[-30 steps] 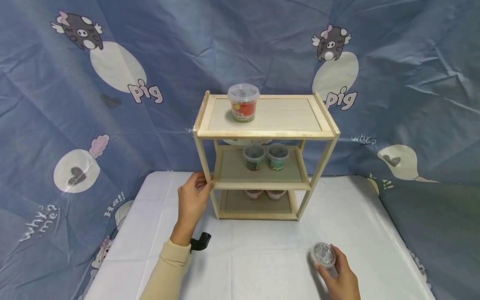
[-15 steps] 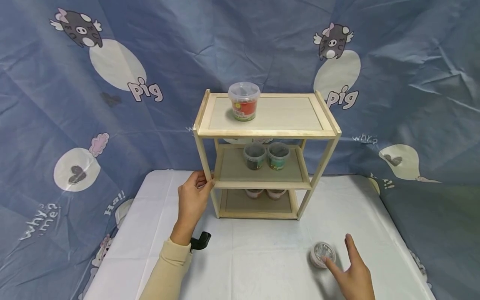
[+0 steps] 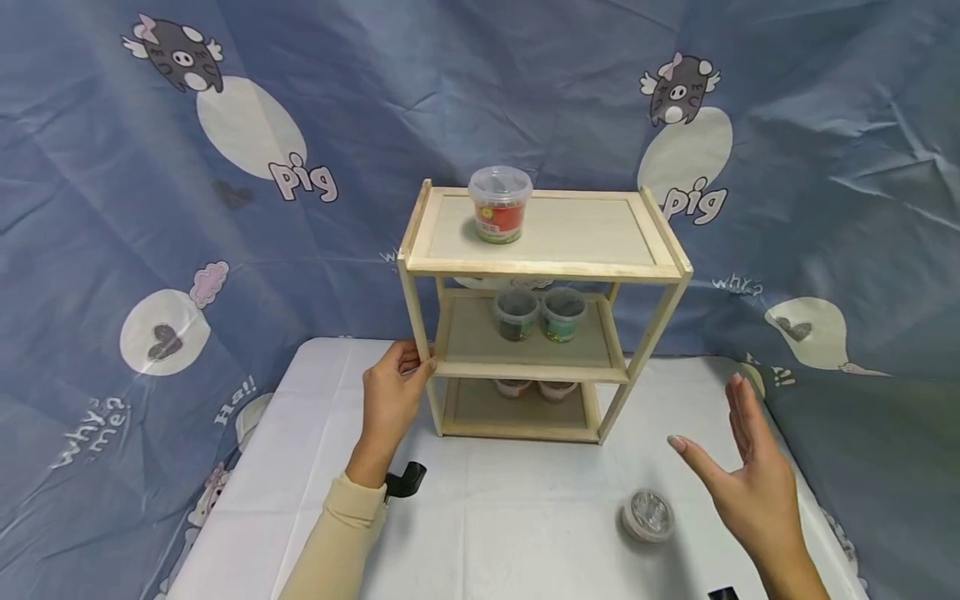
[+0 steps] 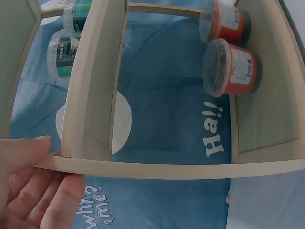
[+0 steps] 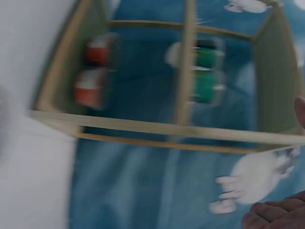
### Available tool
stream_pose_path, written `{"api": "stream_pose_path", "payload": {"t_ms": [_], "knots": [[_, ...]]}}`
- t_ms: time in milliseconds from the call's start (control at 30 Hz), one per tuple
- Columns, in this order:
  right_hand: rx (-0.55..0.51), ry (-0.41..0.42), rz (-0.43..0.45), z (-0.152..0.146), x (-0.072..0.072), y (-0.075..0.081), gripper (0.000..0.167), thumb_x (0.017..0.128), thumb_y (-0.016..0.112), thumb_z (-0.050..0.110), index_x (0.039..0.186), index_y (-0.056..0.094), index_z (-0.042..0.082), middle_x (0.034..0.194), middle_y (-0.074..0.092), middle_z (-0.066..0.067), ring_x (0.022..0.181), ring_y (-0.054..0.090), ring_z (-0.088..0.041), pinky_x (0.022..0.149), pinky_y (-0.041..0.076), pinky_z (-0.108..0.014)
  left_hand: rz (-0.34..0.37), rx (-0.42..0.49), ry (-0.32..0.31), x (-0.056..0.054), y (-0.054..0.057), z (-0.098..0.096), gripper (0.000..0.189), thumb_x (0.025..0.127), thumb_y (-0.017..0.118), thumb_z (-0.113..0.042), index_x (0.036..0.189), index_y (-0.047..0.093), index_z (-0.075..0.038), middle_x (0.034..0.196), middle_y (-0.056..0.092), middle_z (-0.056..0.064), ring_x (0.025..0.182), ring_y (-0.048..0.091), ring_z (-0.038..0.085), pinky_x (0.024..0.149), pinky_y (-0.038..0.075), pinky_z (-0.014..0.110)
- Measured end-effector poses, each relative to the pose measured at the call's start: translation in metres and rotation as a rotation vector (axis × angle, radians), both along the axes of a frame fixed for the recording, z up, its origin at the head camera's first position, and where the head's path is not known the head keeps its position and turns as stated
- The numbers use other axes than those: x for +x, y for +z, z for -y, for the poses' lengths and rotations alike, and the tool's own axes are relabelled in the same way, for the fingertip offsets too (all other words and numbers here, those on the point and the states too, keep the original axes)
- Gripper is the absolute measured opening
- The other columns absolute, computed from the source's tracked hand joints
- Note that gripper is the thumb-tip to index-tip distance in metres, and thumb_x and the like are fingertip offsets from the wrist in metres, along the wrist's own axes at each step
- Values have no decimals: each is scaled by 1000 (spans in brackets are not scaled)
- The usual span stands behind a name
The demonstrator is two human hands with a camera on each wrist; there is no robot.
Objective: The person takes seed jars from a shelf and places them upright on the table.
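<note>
My left hand [image 3: 392, 392] grips the left front post of a three-tier wooden shelf [image 3: 525, 369] at the middle tier, thumb in front and fingers behind. My right hand [image 3: 757, 483] is raised off the table to the right, thumb spread from straight fingers, holding nothing. Left of it, a small clear-lidded tub [image 3: 648, 515] stands on the white table. On the top tier is a red-labelled clear tub [image 3: 500, 206]. Two green-labelled tubs, a left one [image 3: 516, 313] and a right one [image 3: 562, 314], stand on the middle tier. Two red-labelled tubs [image 4: 240, 70] sit on the bottom tier.
A white cloth covers the table [image 3: 510, 517]. Behind and at both sides hangs a blue printed curtain [image 3: 360, 150], close to the shelf's back. A black wrist mount [image 3: 406, 480] sticks out from the left sleeve.
My right hand has let go of the small tub, opened, and moved up and to the right. The tub stays on the table. My left hand keeps its grip on the post.
</note>
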State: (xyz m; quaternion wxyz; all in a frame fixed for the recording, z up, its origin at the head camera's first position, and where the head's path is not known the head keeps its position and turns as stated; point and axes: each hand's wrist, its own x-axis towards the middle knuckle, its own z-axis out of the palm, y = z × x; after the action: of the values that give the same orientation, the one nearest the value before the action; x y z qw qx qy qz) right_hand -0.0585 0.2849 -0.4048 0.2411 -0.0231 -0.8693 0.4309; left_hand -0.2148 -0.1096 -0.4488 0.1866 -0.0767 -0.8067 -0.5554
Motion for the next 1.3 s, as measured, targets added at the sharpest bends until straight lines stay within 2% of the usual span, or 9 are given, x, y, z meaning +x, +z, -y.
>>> {"api": "stream_pose_path", "payload": {"t_ms": [67, 133, 333, 500, 633, 800, 1067, 1300], "knots": [[-2, 21, -68, 1, -5, 19, 116, 79, 87, -10, 167, 19, 20, 170, 25, -9, 155, 26, -12, 117, 27, -12, -1, -2, -3, 0, 0, 0, 21, 95, 79, -6, 115, 71, -2, 107, 76, 10, 100, 75, 22, 84, 62, 28], [-11, 44, -123, 1, -9, 39, 119, 75, 87, -17, 167, 21, 20, 170, 27, -9, 155, 27, -16, 118, 29, -15, -3, 1, -8, 0, 1, -1, 21, 95, 78, -5, 115, 71, -2, 106, 76, 10, 100, 75, 22, 84, 62, 29], [78, 105, -225, 8, -22, 102, 124, 71, 86, -22, 167, 21, 22, 171, 25, -4, 156, 25, -19, 120, 28, -18, -1, -1, -30, -1, 1, -2, 23, 96, 77, -4, 117, 70, 2, 106, 76, 12, 100, 75, 22, 85, 62, 28], [112, 150, -252, 20, -42, 149, 120, 73, 87, -19, 167, 23, 19, 171, 26, -4, 156, 26, -18, 120, 27, -19, 3, -6, -23, 0, 3, 0, 23, 95, 77, -3, 117, 70, 2, 106, 76, 12, 100, 75, 22, 84, 62, 27], [143, 192, -228, 34, -63, 177, 115, 78, 87, -14, 167, 21, 17, 171, 25, -2, 156, 25, -14, 122, 25, -20, 11, 4, -25, 1, 3, 1, 23, 95, 77, -3, 118, 70, 1, 107, 76, 13, 100, 75, 23, 85, 62, 28], [175, 240, -158, 51, -89, 197, 108, 85, 89, 7, 167, 20, 18, 170, 24, 3, 154, 24, -7, 123, 24, -21, 13, 6, -21, 3, 2, 2, 23, 96, 77, -3, 117, 71, -1, 106, 76, 12, 100, 75, 23, 84, 62, 27], [260, 256, -71, 79, -123, 216, 105, 89, 87, 38, 168, 20, 24, 168, 22, 13, 152, 22, 1, 125, 24, -26, -7, 12, -27, 1, 3, 1, 24, 95, 78, -2, 117, 71, 2, 106, 76, 13, 99, 75, 25, 84, 62, 27], [345, 308, -1, 103, -152, 224, 98, 91, 81, 50, 165, 30, 12, 165, 37, -4, 152, 34, -19, 126, 27, -40, -5, 3, -26, 2, 3, 2, 22, 95, 78, -3, 115, 71, 1, 106, 75, 13, 99, 75, 24, 83, 62, 27]]}}
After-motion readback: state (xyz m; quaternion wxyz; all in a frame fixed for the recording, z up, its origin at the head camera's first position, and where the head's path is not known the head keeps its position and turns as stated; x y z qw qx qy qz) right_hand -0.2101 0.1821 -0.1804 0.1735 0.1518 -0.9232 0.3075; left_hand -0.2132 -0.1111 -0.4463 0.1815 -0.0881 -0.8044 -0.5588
